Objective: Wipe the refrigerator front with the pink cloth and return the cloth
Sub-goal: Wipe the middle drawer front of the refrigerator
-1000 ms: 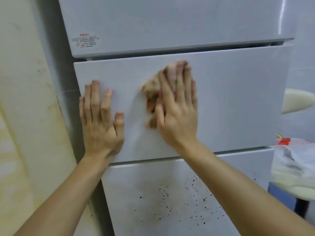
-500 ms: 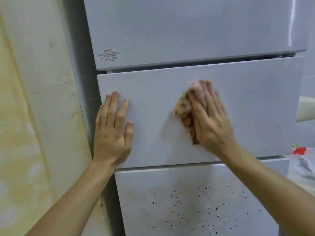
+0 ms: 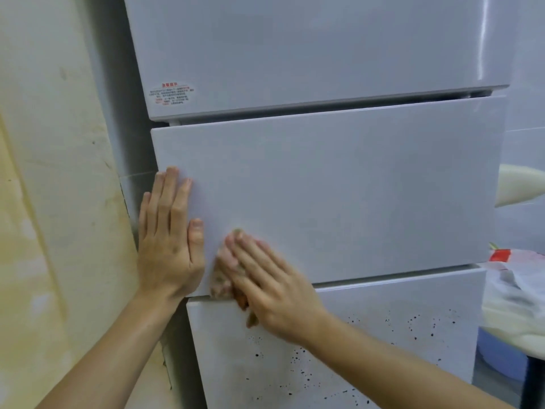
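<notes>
Now pressing the crumpled pink cloth (image 3: 220, 280) under the straight-fingered right hand (image 3: 274, 290) onto the glossy white refrigerator drawer front (image 3: 339, 187), lower left corner (long axis near upright, lower end crossing the seam); bracing alongside with the flat left hand (image 3: 169, 246).

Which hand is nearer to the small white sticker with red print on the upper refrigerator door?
Left. The left hand lies flat directly below the small white red-printed sticker; the right hand presses the pink cloth lower and further right.

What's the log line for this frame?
phase=wipe | right hand presses pink cloth on middle drawer front, lower-left | left hand flat on same front | bottom panel: dark specks
</notes>
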